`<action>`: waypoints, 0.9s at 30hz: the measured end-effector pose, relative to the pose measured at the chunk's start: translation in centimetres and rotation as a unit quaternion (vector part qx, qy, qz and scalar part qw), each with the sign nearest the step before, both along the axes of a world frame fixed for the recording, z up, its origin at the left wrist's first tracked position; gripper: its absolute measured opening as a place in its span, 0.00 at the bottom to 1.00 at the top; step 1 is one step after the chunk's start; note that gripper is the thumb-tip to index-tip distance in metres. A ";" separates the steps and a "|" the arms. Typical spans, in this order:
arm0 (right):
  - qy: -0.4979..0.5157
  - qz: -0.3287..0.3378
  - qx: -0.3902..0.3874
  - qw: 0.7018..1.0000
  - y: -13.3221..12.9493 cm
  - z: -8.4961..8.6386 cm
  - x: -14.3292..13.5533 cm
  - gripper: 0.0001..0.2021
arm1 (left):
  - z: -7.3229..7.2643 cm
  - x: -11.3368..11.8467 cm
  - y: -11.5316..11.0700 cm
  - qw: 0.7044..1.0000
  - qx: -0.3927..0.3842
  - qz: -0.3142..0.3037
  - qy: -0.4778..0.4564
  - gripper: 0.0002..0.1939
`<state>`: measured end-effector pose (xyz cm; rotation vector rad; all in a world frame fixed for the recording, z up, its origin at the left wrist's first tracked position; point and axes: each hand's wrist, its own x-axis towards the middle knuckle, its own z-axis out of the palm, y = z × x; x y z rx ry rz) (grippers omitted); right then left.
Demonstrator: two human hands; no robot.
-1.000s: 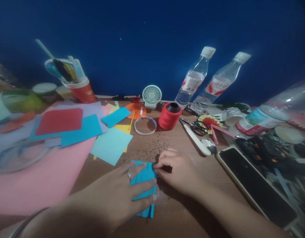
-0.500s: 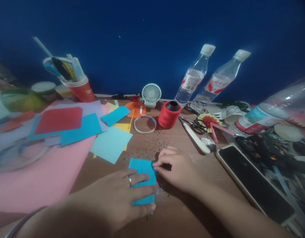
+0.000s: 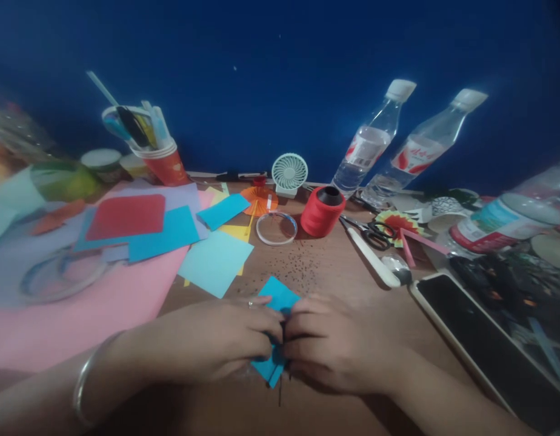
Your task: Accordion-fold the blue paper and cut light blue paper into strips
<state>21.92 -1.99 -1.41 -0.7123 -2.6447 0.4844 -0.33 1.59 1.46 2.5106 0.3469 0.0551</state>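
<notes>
Paper strip [image 3: 279, 292], blue, sat slantwise at the near side of the table [image 3: 384, 318], both ends poking out past the hands. Left hand [image 3: 230, 336] and right hand [image 3: 332, 342] had fingers curled narrow, bunched close together, both holding the strip by its middle. Fingertips were hidden, so couldn't tell how straight any crease ran. Main risk, as judged: a crooked fold, if the hands pulled unevenly or the strip swivelled between them. Squeezing too hard at one spot could have crumpled or torn it. Dark specks [image 3: 293, 264] lay scattered just beyond; any slipping underneath could have dented or smudged the paper. Ring [image 3: 250, 304] on a left finger could have snagged an edge. Phone [image 3: 473, 339] lay beside the right forearm [image 3: 443, 399]; a careless swing of that arm might have nudged it.
</notes>
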 end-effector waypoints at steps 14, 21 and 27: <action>-0.045 0.004 -0.016 0.999 -1.7 -0.3 -1.5 0.09 | -2.0 0.4 -0.4 0.992 0.126 -0.017 0.017 0.09; -0.022 -0.017 0.006 1.000 -1.8 -0.7 -1.4 0.08 | -2.1 0.3 -0.5 0.989 0.147 -0.014 0.002 0.10; 0.003 -0.013 0.025 1.000 -1.8 -1.0 -1.5 0.08 | -1.4 0.1 -0.6 0.989 0.145 -0.008 0.034 0.07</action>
